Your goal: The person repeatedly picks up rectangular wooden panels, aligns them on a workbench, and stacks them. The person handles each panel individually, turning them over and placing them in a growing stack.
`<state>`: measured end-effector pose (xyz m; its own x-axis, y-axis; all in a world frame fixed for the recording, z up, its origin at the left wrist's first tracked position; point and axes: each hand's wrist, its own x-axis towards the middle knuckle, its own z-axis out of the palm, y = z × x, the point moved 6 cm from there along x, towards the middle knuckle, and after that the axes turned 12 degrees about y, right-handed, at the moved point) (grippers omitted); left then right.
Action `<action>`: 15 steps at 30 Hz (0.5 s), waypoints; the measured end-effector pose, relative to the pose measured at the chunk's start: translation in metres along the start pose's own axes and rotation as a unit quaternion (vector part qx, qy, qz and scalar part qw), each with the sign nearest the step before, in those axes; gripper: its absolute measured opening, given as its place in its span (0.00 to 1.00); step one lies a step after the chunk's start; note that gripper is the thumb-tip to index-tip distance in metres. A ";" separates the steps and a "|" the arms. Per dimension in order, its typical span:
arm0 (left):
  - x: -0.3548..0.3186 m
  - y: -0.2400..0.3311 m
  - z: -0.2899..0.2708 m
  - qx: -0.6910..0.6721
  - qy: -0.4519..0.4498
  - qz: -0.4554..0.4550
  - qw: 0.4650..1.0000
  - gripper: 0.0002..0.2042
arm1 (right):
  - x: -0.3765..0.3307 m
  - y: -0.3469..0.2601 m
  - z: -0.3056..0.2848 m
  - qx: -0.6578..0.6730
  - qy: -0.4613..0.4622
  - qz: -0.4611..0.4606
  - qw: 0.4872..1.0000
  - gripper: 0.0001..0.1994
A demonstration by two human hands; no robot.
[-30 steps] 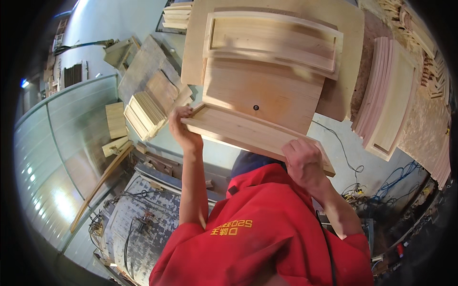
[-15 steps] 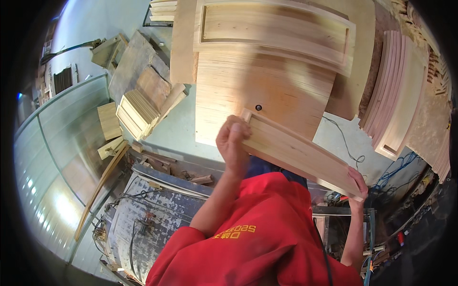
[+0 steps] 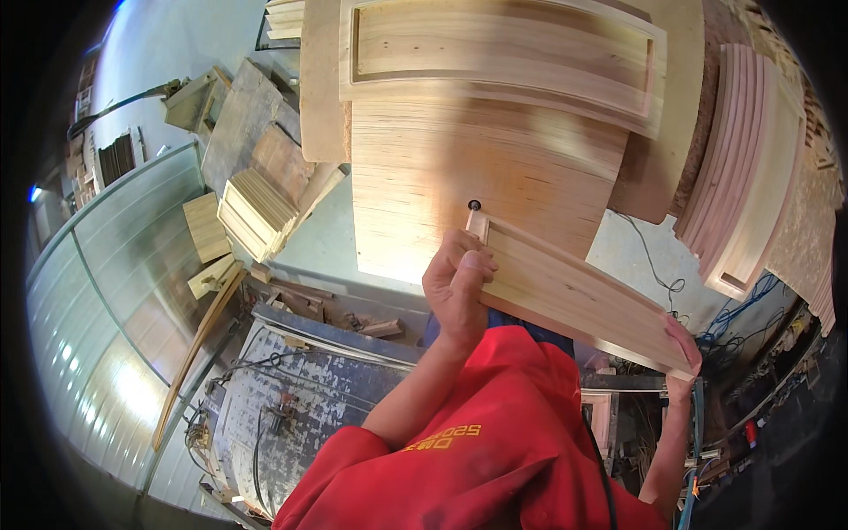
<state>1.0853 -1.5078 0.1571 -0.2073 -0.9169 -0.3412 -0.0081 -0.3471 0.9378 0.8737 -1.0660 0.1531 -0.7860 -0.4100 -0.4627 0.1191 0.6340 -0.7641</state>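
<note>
Past creased red cloth (image 3: 521,433), the left hand (image 3: 458,284) and right hand (image 3: 683,350) grip opposite ends of a long, raised-rimmed wooden panel (image 3: 574,291), its corner just beside a round black fitting (image 3: 474,205) on a streaky-grained board (image 3: 406,168); beyond lies a recessed panel (image 3: 495,49).

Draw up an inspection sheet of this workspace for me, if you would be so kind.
Surface: wooden board with a small dark round piece on it.
Job's things: framed panel, held at a slant, one corner close to the round piece; another panel lies at the board's far end.
Hands: left hand grips the framed panel's left end, right hand its right end.
Clutter: wood scraps, left of the person.
Cables: black cable and tangled blue cables, right.
Surroundings: stacked panels, right; pale wall, left.
</note>
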 end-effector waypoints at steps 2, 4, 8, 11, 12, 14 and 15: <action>0.002 0.003 0.002 0.008 0.006 0.014 1.000 0.15 | 0.004 -0.003 0.001 0.004 0.004 -0.001 1.000 0.16; 0.005 0.005 0.002 0.009 0.014 0.021 1.000 0.15 | 0.009 -0.017 0.007 0.023 0.002 -0.008 1.000 0.15; 0.019 0.009 -0.008 -0.004 0.030 0.034 0.999 0.15 | 0.021 -0.024 0.015 -0.018 -0.012 -0.019 1.000 0.14; 0.031 0.013 -0.018 0.003 0.045 0.049 0.998 0.15 | 0.027 -0.031 0.025 -0.020 -0.016 -0.024 0.999 0.14; 0.036 0.013 -0.022 -0.001 0.047 0.054 0.997 0.15 | 0.029 -0.034 0.030 -0.025 -0.021 -0.026 0.999 0.15; 0.046 0.016 -0.029 -0.007 0.050 0.053 0.997 0.15 | 0.035 -0.043 0.040 -0.033 -0.032 -0.029 0.999 0.17; 0.051 0.018 -0.033 -0.009 0.052 0.055 0.997 0.15 | 0.038 -0.047 0.044 -0.052 -0.040 -0.048 0.997 0.16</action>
<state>1.1071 -1.5675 0.1546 -0.1033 -0.9646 -0.2426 0.0265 -0.2465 0.9688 0.8650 -1.1406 0.1519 -0.7394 -0.5202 -0.4273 -0.0210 0.6522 -0.7578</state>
